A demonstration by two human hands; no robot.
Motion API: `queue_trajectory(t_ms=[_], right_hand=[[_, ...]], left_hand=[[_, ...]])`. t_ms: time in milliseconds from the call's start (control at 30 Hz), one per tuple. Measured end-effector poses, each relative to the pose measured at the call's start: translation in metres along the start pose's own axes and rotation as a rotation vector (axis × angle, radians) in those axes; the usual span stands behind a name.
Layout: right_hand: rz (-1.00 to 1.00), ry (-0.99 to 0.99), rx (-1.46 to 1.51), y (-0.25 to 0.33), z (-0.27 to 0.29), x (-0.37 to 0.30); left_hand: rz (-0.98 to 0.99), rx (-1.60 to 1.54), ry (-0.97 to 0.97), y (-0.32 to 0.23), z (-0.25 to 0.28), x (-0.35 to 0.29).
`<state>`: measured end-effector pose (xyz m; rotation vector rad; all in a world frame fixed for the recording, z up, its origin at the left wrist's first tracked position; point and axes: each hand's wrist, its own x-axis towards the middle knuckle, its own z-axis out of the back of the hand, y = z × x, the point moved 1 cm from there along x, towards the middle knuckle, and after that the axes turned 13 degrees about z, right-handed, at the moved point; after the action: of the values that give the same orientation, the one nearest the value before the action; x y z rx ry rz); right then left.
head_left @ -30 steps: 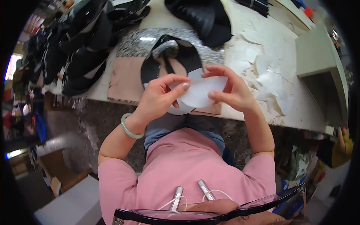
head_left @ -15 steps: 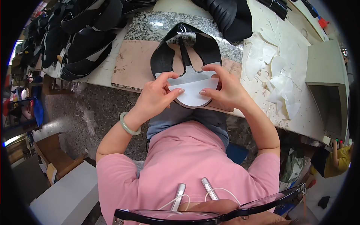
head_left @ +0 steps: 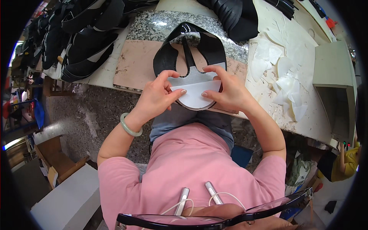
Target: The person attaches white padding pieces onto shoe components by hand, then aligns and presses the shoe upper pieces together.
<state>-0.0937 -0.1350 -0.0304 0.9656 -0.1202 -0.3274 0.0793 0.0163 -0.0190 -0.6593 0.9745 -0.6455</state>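
A black glossy shoe upper [head_left: 213,48] with a T-shaped strap lies at the bench's front edge, its grey lining [head_left: 191,78] facing up. Over the near end of that lining rests a white half-round sheet [head_left: 193,96], its straight edge away from me. My left hand [head_left: 158,95] is closed at the sheet's left corner, thumb on the white surface, index finger curled over the lining. At the right corner my right hand [head_left: 231,89] is closed likewise, its thumb pressing the sheet and its index finger reaching to the upper's inner edge. The remaining fingers are partly hidden.
Under the upper lies a pinkish board [head_left: 134,63], with a speckled stone slab [head_left: 153,27] behind. Black shoe uppers [head_left: 86,50] are heaped at the left; a stack of black pieces [head_left: 239,19] stands behind. Loose white cut pieces [head_left: 285,78] lie right, beside a grey box [head_left: 333,69].
Both thumbs have shifted slightly to the left on the white sheet, and both hands have moved a little the same way. The upper has barely moved.
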Motion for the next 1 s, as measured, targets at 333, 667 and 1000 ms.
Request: queue_trajectory(t_ms=[333,667,1000], right_hand=[[0.227,-0.131,-0.614,0.0,0.002,-0.015],[0.558,0.194,-0.064,-0.019,0.003,-0.029],[0.212,-0.905,-0.487,-0.096,0.165,0.09]], left_hand=[[-0.78,0.712,-0.484,0.004,0.004,-0.004],[-0.84,0.917,-0.08,0.041,0.0,-0.016],[-0.877,0.329,-0.165,-0.004,0.006,-0.003]])
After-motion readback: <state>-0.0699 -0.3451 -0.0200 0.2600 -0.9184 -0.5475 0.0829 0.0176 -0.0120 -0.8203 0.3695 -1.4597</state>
